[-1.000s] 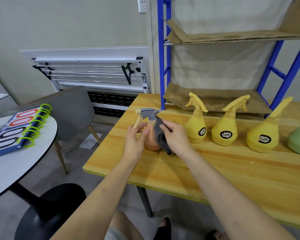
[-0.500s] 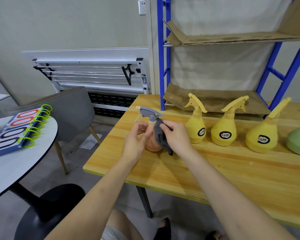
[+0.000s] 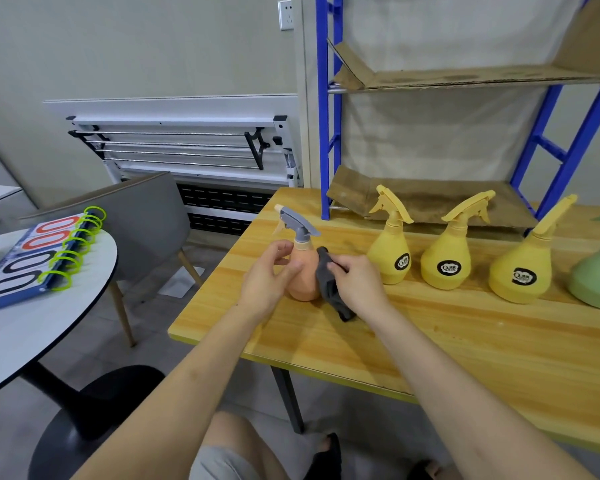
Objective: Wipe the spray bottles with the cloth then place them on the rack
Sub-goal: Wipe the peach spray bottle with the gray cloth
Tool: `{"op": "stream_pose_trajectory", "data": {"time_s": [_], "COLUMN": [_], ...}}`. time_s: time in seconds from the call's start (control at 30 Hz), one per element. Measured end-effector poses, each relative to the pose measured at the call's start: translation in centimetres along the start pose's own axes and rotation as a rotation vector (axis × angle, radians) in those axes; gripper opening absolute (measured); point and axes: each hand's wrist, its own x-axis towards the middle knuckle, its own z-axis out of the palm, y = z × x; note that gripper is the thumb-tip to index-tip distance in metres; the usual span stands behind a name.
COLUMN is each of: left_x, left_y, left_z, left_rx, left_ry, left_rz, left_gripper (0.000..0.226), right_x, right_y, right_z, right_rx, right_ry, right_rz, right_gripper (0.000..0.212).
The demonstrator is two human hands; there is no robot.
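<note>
The orange spray bottle (image 3: 303, 276) stands near the table (image 3: 430, 341) corner, the left hand (image 3: 267, 275) curled around its body while the right hand (image 3: 355, 282) pinches the grey cloth (image 3: 328, 285) against it. It looks light, smooth plastic, probably slippery; best held at the neck.

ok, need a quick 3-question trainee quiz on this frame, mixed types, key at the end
1. Multiple choice: what does the right hand hold against the orange spray bottle?
A. a sponge
B. a dark grey cloth
C. a paper towel

2. True or false: a yellow spray bottle already stands on the lower shelf of the blue rack.

3. Fill in: the left hand steadies the orange bottle, which stands on the ____ table.

Key
1. B
2. False: all three yellow bottles stand on the table in front of the rack.
3. wooden
</note>
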Motion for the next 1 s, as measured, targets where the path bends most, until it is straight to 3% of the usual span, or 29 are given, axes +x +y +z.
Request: {"op": "stream_pose_trajectory", "data": {"time_s": [0.23,0.37,0.5,0.63,0.77,1.0], "left_x": [0.1,0.0,-0.5,-0.5,0.5,1.2], "left_y": [0.4,0.4,0.4,1.6,3.2,1.8], "left_z": [0.0,-0.9,-0.9,0.4,1.1,0.0], "left_rx": [0.034,0.039,-0.026,-0.051,-0.013,0.056], "left_ry": [0.016,-0.032,-0.013,0.153,0.194,0.094], "left_rz": [0.017,0.011,-0.013,0.032,-0.01,0.004], "left_gripper": [0.037,0.041,0.043,0.042,0.036,0.037], "right_x": [-0.2,-1.3,-1.6,-3.4,-5.0,-4.1], "right_y": [-2.3,1.2,1.5,0.9,0.7,0.9], "right_z": [0.2,1.3,1.3,1.1,0.8,1.9], "right_rx": [0.188,-0.026,-0.033,-0.143,-0.321,-0.484], "right_ry": [0.0,-0.03,-0.019,-0.048,-0.105,-0.089], "right_rz": [-0.066,0.014,0.033,-0.014,-0.061,-0.06], "right_gripper": [0.029,0.021,0.024,0.043,0.057,0.038]}}
